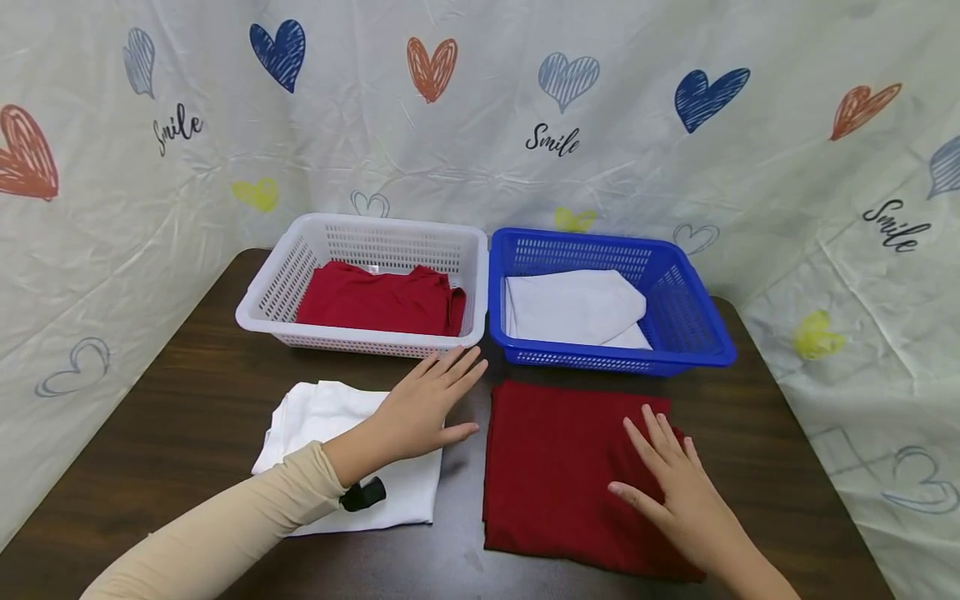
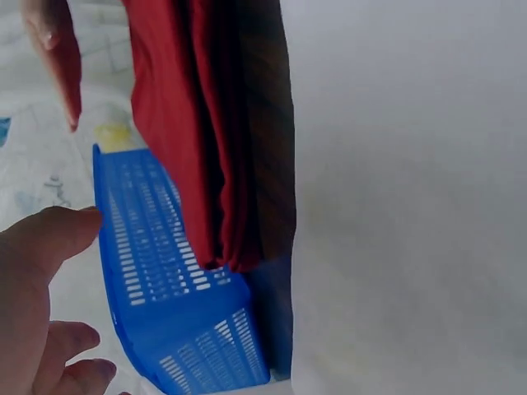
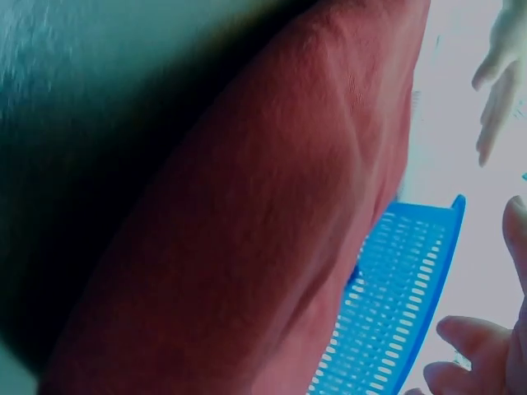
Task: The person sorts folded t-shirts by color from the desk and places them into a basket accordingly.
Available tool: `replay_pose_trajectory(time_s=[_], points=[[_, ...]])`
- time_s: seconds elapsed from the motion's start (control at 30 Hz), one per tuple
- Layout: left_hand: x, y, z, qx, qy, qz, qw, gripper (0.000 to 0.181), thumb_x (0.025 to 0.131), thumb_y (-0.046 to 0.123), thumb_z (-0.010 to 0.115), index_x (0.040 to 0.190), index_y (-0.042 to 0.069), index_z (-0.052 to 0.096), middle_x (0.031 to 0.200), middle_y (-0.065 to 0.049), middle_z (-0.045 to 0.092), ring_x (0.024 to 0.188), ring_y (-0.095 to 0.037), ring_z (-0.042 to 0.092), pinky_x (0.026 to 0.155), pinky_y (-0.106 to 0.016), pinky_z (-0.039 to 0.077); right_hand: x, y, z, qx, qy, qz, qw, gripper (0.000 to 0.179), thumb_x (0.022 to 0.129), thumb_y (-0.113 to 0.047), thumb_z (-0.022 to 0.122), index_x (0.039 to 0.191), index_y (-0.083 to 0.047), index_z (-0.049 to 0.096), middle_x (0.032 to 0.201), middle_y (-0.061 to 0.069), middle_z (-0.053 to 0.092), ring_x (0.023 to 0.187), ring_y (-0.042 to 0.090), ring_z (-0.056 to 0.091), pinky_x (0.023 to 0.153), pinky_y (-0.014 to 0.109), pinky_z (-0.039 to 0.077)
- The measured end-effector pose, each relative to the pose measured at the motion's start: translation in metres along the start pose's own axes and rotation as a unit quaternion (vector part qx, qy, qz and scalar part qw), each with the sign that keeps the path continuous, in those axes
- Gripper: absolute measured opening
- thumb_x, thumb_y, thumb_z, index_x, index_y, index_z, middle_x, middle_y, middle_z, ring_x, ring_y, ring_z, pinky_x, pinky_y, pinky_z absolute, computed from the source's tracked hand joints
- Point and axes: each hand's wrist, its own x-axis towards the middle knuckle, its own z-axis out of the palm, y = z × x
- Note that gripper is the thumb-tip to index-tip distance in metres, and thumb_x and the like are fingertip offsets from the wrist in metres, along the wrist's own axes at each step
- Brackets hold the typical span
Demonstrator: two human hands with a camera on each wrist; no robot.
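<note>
One folded white cloth [image 1: 401,492] lies partly beneath the straight-fingered, empty left hand [image 1: 420,408]; one white basket [image 1: 360,337] behind contains one red cloth [image 1: 375,300]. One folded dark-red cloth [image 1: 555,471] lies partly beneath the spread, empty right hand [image 1: 686,504]; one blue basket [image 1: 678,308] behind contains one white cloth [image 1: 573,307].

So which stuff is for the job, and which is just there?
Likely for the job: left hand, right hand, dark red cloth, white cloth, white basket holding red fabric, blue basket holding white fabric.

Just there: table, heart-patterned backdrop.
</note>
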Motion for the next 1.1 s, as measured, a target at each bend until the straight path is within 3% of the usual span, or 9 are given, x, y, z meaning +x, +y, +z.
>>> replay_pose_trajectory(time_s=[0.23, 0.37, 0.5, 0.63, 0.73, 0.87, 0.97, 1.1], points=[[-0.003, 0.008, 0.005, -0.013, -0.01, 0.012, 0.9998, 0.081, 0.091, 0.048, 0.066, 0.156, 0.013, 0.032, 0.163, -0.008, 0.03, 0.151, -0.03, 0.029, 0.123, -0.048, 0.027, -0.003, -0.001, 0.004, 0.085, -0.032, 0.035, 0.9953, 0.08, 0.092, -0.041, 0.067, 0.155, -0.007, 0.032, 0.165, 0.023, 0.015, 0.15, 0.05, 0.009, 0.119, 0.069, -0.001], [-0.003, 0.013, 0.007, -0.024, -0.015, 0.011, 0.9995, 0.085, 0.09, 0.048, 0.068, 0.156, 0.009, 0.031, 0.164, -0.009, 0.029, 0.15, -0.03, 0.031, 0.123, -0.048, 0.029, -0.004, -0.001, 0.004, 0.132, -0.061, 0.077, 0.9865, 0.083, 0.093, -0.041, 0.066, 0.157, -0.007, 0.026, 0.166, 0.021, 0.01, 0.151, 0.05, 0.006, 0.113, 0.077, 0.009], [-0.004, 0.016, 0.011, -0.044, -0.026, 0.009, 0.9986, 0.089, 0.089, 0.047, 0.07, 0.156, 0.005, 0.029, 0.163, -0.011, 0.029, 0.15, -0.03, 0.032, 0.122, -0.048, 0.03, -0.005, -0.001, 0.002, 0.143, -0.09, 0.107, 0.9798, 0.084, 0.095, -0.043, 0.063, 0.158, -0.007, 0.021, 0.167, 0.02, 0.009, 0.149, 0.052, 0.012, 0.105, 0.081, 0.019], [-0.005, 0.02, 0.013, -0.099, -0.04, 0.0, 0.9943, 0.091, 0.088, 0.044, 0.072, 0.156, 0.004, 0.027, 0.163, -0.013, 0.029, 0.15, -0.031, 0.031, 0.12, -0.049, 0.033, -0.007, 0.001, -0.002, 0.148, -0.114, 0.141, 0.9724, 0.085, 0.097, -0.044, 0.06, 0.159, -0.006, 0.016, 0.166, 0.021, 0.01, 0.148, 0.053, 0.017, 0.107, 0.078, 0.022], [-0.006, 0.024, 0.013, -0.165, -0.057, -0.026, 0.9843, 0.093, 0.087, 0.042, 0.074, 0.157, 0.005, 0.025, 0.164, -0.012, 0.028, 0.15, -0.029, 0.032, 0.118, -0.048, 0.037, -0.007, 0.005, -0.006, 0.166, -0.13, 0.179, 0.961, 0.085, 0.098, -0.044, 0.058, 0.159, -0.006, 0.014, 0.164, 0.023, 0.015, 0.148, 0.051, 0.018, 0.111, 0.072, 0.026], [-0.008, 0.028, 0.014, -0.255, -0.081, -0.078, 0.9603, 0.095, 0.086, 0.038, 0.077, 0.158, 0.007, 0.023, 0.164, -0.009, 0.027, 0.148, -0.026, 0.036, 0.116, -0.046, 0.039, -0.008, 0.011, -0.009, 0.197, -0.135, 0.221, 0.9456, 0.082, 0.099, -0.042, 0.057, 0.158, -0.002, 0.016, 0.16, 0.023, 0.025, 0.148, 0.042, 0.024, 0.111, 0.053, 0.041], [-0.008, 0.031, 0.016, -0.303, -0.084, -0.1, 0.9441, 0.093, 0.085, 0.035, 0.078, 0.156, 0.004, 0.027, 0.162, -0.011, 0.032, 0.146, -0.029, 0.039, 0.116, -0.047, 0.04, -0.009, 0.016, -0.011, 0.228, -0.127, 0.251, 0.9322, 0.079, 0.1, -0.041, 0.057, 0.157, 0.0, 0.021, 0.157, 0.02, 0.033, 0.142, 0.022, 0.042, 0.105, 0.037, 0.051], [-0.008, 0.032, 0.021, -0.341, -0.077, -0.117, 0.9295, 0.089, 0.083, 0.034, 0.079, 0.153, 0.001, 0.034, 0.155, -0.015, 0.042, 0.14, -0.032, 0.046, 0.113, -0.05, 0.043, -0.012, 0.025, -0.013, 0.294, -0.109, 0.297, 0.902, 0.077, 0.1, -0.041, 0.058, 0.156, 0.0, 0.025, 0.156, 0.018, 0.038, 0.115, -0.011, 0.055, 0.098, 0.023, 0.054]])
